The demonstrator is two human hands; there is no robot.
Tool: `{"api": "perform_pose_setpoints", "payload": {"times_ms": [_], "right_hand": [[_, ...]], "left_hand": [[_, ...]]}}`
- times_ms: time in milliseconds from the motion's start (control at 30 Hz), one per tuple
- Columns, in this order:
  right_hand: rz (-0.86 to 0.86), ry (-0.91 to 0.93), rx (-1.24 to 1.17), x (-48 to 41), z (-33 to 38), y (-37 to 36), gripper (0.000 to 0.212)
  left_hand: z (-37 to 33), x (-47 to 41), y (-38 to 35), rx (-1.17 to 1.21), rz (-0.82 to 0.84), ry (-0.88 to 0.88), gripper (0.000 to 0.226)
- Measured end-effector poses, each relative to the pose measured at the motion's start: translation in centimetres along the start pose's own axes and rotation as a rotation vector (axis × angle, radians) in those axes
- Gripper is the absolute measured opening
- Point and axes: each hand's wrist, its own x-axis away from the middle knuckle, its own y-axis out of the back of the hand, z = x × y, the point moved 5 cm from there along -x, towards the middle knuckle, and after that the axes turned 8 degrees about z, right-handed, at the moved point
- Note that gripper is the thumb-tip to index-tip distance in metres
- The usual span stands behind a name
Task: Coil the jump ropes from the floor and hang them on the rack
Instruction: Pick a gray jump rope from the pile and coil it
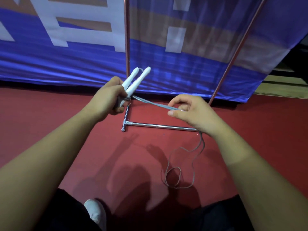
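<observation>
My left hand [108, 95] grips the two white handles [135, 80] of a jump rope, which point up and away. Its thin grey cord [155, 104] runs taut from the handles to my right hand [188, 112], where thumb and fingers pinch several strands. Below my right wrist the rest of the cord [183, 164] hangs down and ends in a loose loop lying on the red floor [50, 114]. The metal rack's base bar [163, 126] lies on the floor under my hands. Its two upright poles [127, 39] rise in front of me.
A blue banner with white and tan shapes [66, 55] hangs behind the rack down to the floor. The rack's right upright [236, 52] slants up to the right. My white shoe [96, 212] and dark trousers show at the bottom edge.
</observation>
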Motion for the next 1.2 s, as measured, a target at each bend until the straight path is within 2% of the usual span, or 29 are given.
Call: {"api": "perform_pose_setpoints", "payload": {"times_ms": [100,200,367,433,500,567,633,733,833,900,967,1033,1100,1200], "right_hand": [[0.045,0.011,0.153,0.1,0.3,-0.6,0.005],[0.07,0.008,0.256,-0.1,0.7,-0.9,0.012],[0.107,-0.02,0.073,-0.4,1.4,-1.7,0.02],[0.087,-0.036,-0.084,-0.8,1.4,-1.9,0.02],[0.04,-0.055,-0.175,-1.1,1.4,-1.5,0.018],[0.008,-0.046,-0.086,-1.1,1.7,-1.0,0.014],[0.012,-0.018,0.001,-0.9,2.2,-0.7,0.01],[-0.041,0.023,0.091,-0.8,2.1,0.5,0.011],[-0.044,0.024,0.067,-1.1,1.2,1.2,0.015],[-0.027,0.034,0.021,-1.2,0.7,1.1,0.015],[0.004,0.018,-0.007,-1.4,0.1,1.0,0.004],[0.053,-0.004,-0.056,-1.4,-0.5,0.8,0.015],[0.115,-0.041,-0.1,-1.4,-1.0,0.2,0.014],[0.215,-0.079,-0.078,-1.5,-1.2,-0.9,0.027]], "left_hand": [[1.1,-0.3,0.5,-0.111,0.011,0.029,0.02],[1.5,-0.7,0.7,-0.282,0.05,-0.034,0.019],[1.5,-0.4,-0.4,-0.884,0.064,-0.203,0.023],[2.1,0.1,-2.2,-1.035,0.174,-0.154,0.019],[2.7,0.9,-4.5,-1.135,0.309,-0.108,0.028],[2.9,1.7,-6.4,-1.203,0.37,-0.134,0.04],[2.9,2.0,-7.3,-1.239,0.354,-0.169,0.046],[2.7,1.9,-7.1,-1.168,0.373,-0.219,0.03],[2.1,2.6,-7.2,-1.079,0.53,-0.3,0.027],[1.4,3.2,-7.3,-0.996,0.574,-0.371,0.025],[0.5,3.5,-7.0,-0.791,0.552,-0.413,0.023],[0.0,3.7,-6.7,-0.38,0.552,-0.335,0.031],[-0.4,3.6,-6.5,-0.052,0.511,-0.265,0.041],[-0.8,3.4,-6.5,0.04,0.432,-0.255,0.036]]}}
